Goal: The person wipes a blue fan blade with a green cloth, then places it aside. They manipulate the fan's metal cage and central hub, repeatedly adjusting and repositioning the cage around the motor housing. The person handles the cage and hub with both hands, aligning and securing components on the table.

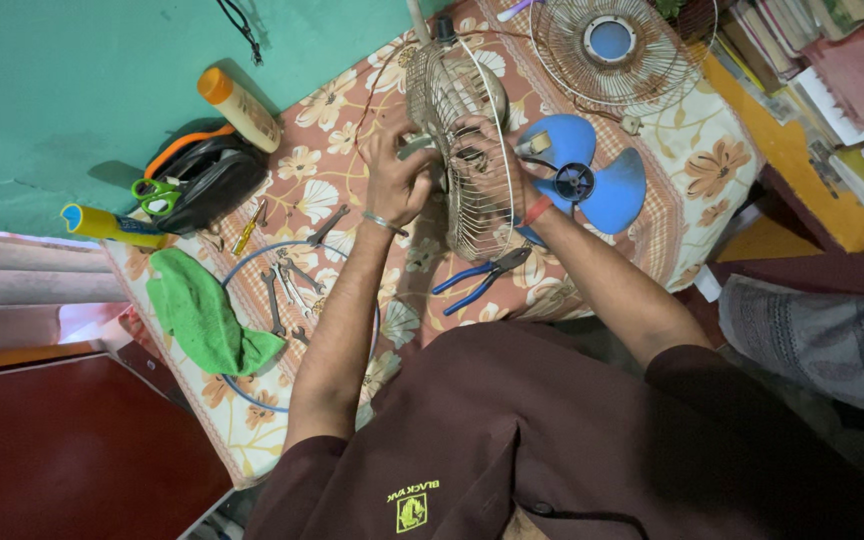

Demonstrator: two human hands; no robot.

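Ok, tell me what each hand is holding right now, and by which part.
Both hands are on the wire fan guard, standing on edge. The right hand grips its mesh face, fingers through the wires. The left hand sits at its rear side; the exact hold is hidden.

Pliers (482, 277) on table (352, 110), before fan guard (462, 150)

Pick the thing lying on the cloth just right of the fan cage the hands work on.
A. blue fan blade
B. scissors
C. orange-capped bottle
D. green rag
A: the blue fan blade lies right of the cage; rag, scissors and bottle lie to its left.
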